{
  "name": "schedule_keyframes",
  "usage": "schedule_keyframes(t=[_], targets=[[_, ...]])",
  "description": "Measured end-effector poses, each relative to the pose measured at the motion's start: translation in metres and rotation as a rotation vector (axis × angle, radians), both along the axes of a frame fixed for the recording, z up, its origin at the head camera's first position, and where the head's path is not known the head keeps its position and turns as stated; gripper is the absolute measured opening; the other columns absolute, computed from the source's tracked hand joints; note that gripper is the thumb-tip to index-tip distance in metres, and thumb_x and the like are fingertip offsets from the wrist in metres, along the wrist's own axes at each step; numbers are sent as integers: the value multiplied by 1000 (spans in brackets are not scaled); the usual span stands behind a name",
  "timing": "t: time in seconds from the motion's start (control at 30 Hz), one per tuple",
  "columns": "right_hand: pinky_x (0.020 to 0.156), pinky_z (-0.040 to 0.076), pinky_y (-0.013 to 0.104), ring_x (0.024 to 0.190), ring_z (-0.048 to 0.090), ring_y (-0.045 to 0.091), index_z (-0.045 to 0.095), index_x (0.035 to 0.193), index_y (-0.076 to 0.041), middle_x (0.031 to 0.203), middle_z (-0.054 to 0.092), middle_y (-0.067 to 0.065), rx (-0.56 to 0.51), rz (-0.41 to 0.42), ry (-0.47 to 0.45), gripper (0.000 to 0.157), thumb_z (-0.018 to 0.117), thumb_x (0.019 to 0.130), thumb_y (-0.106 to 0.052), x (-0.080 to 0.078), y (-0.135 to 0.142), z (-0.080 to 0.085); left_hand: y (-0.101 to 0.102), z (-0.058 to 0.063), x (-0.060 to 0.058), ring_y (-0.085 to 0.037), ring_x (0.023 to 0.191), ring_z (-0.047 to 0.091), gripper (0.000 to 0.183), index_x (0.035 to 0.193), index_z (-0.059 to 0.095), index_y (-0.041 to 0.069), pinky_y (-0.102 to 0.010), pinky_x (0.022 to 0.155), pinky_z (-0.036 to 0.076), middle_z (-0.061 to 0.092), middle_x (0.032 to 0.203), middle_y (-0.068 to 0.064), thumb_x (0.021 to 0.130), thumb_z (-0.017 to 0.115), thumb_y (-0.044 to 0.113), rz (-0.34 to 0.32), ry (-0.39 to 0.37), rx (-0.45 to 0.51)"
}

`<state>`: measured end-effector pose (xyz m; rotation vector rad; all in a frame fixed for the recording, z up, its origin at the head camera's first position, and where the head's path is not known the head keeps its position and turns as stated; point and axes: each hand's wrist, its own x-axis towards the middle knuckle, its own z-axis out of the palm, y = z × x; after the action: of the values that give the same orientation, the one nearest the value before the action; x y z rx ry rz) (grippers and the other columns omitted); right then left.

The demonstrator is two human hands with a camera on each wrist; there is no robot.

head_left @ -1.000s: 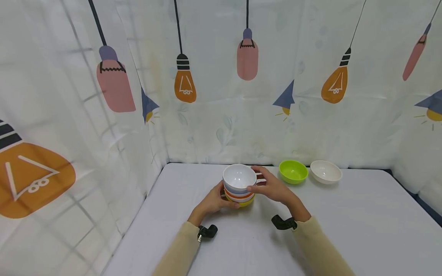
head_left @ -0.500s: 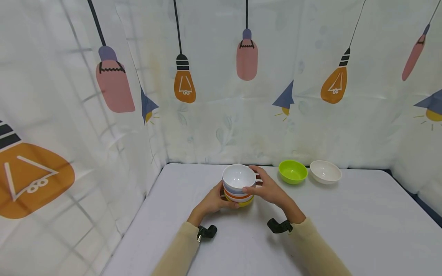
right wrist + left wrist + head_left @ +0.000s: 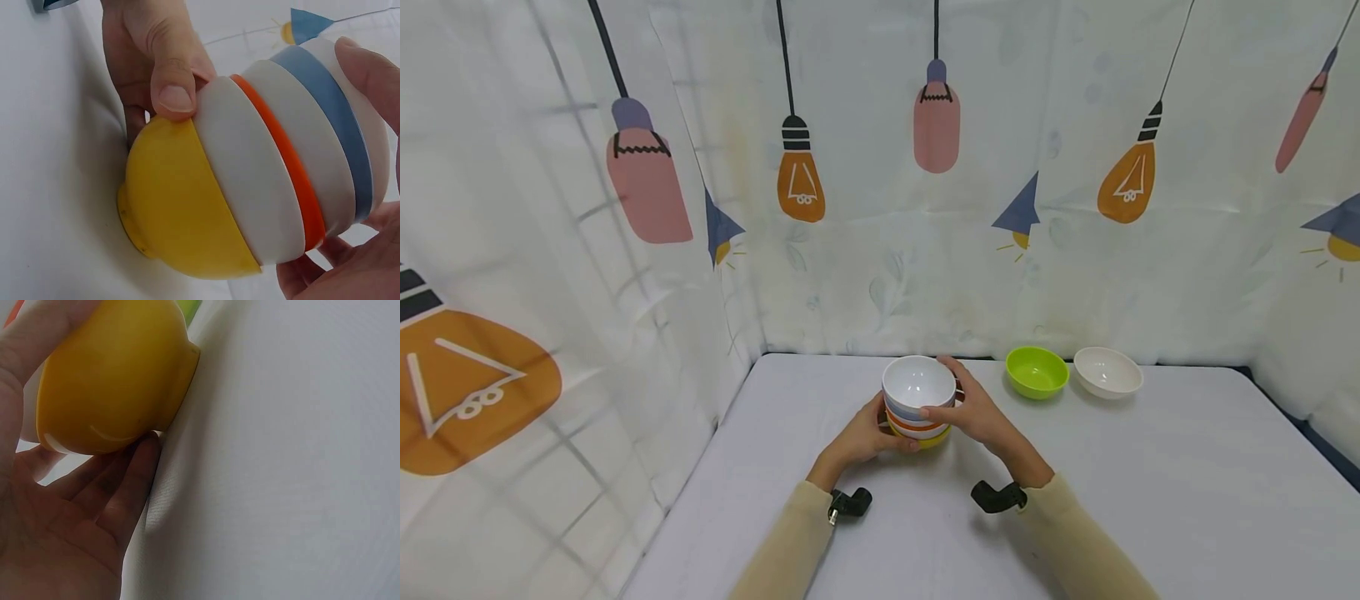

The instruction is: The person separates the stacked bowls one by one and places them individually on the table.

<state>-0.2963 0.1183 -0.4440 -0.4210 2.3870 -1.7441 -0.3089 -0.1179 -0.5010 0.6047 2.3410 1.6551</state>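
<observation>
A stack of nested bowls stands on the table, with a white bowl [image 3: 919, 383] on top. Below it the right wrist view shows a blue rim [image 3: 325, 94], an orange rim [image 3: 281, 156], white bands between, and a yellow bowl [image 3: 181, 200] at the bottom. My left hand [image 3: 865, 433] grips the stack low down from the left, thumb at the yellow rim and fingers behind. From the right, my right hand [image 3: 977, 408] holds the upper bowls, thumb on the near side and fingers round the back. The yellow bowl's foot meets the table in the left wrist view.
A lime green bowl [image 3: 1037, 372] and a separate white bowl [image 3: 1108, 372] sit side by side near the table's back edge, right of the stack. A lamp-patterned curtain [image 3: 865, 275] rises behind the white table [image 3: 1187, 467].
My right hand has shifted slightly left, bringing its thumb farther round the front of the upper bowls. The left hand and the stack stay almost where they were.
</observation>
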Motion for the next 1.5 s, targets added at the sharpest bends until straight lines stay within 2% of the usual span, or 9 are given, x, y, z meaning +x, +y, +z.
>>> schedule_keyframes(t=[0.4,0.53,0.67,0.83,1.13,1.3,1.5], targets=[[115,41,58,136,48,34,31,157,-24,154,43,9,-32,30,74,92,87,83,-26,-1,-3,-1,1,-1,0,-23,130,57,96,154,38,25,-41,109,51,56,144,1,75,93,20,-6,8,-1],[117,39,58,139,45,34,25,159,-24,156,40,8,-50,22,56,99,88,82,-27,-2,-5,-4,1,0,0,-22,130,57,96,154,38,28,-41,109,51,55,145,2,75,93,21,-7,4,3],[119,38,57,141,44,31,19,160,-29,156,39,5,-68,1,22,107,90,80,-30,-2,-8,-7,1,1,-2,-22,130,56,96,154,37,30,-40,107,51,54,146,3,76,93,22,-13,6,13],[120,37,58,143,43,31,20,160,-29,157,39,5,-96,-11,29,109,91,78,-30,-2,-12,-8,-1,0,-3,-21,131,56,96,154,37,32,-40,106,51,53,146,5,76,93,22,-6,13,7],[118,39,57,141,45,29,25,157,-33,154,42,1,-108,-32,50,104,92,77,-26,0,-16,-9,-1,-2,-3,-22,129,57,94,153,38,29,-40,106,52,55,145,4,77,92,20,-6,22,15],[118,39,58,142,44,32,27,156,-30,155,41,5,-124,-42,57,101,90,79,-22,2,-17,-9,0,-2,-1,-23,130,56,94,154,38,27,-42,108,51,55,144,3,77,92,21,-1,22,5],[117,40,59,142,44,33,30,155,-28,154,42,7,-124,-57,88,96,89,80,-21,4,-16,-8,0,-3,-1,-24,132,56,96,155,37,31,-45,111,49,55,145,3,77,92,22,-5,15,6]])
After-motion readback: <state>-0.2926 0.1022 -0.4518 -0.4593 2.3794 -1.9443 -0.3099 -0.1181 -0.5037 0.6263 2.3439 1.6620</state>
